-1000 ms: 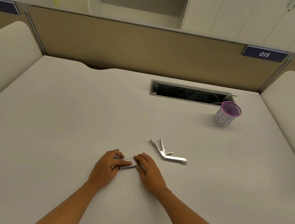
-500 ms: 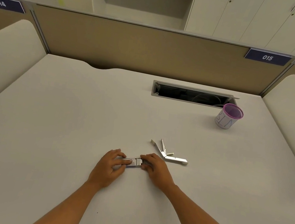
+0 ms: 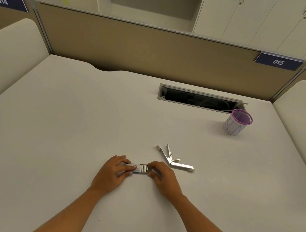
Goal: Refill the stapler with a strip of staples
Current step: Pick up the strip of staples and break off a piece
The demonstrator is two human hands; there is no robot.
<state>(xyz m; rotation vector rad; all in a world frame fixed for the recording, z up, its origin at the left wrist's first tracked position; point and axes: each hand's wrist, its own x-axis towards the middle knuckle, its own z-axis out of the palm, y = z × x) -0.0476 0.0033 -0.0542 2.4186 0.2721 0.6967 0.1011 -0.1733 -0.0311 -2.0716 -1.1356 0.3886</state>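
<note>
A small staple box (image 3: 139, 168) lies on the desk between my hands, its inner tray slid partly out to the right with silvery staple strips showing. My left hand (image 3: 112, 172) holds the box's left end. The fingertips of my right hand (image 3: 163, 177) grip its right end. A white stapler (image 3: 173, 160) lies opened wide on the desk just behind and to the right of my right hand, its arms spread in a fan, apart from both hands.
A purple mesh cup (image 3: 236, 122) with a white paper label stands at the back right. Behind it an open cable slot (image 3: 198, 100) is cut into the desk (image 3: 69, 134). Padded dividers rise along the left, right and back edges.
The box's inner tray has slid out to the right under my right fingers, baring the staples. My hands have drawn slightly apart. The stapler has not moved.
</note>
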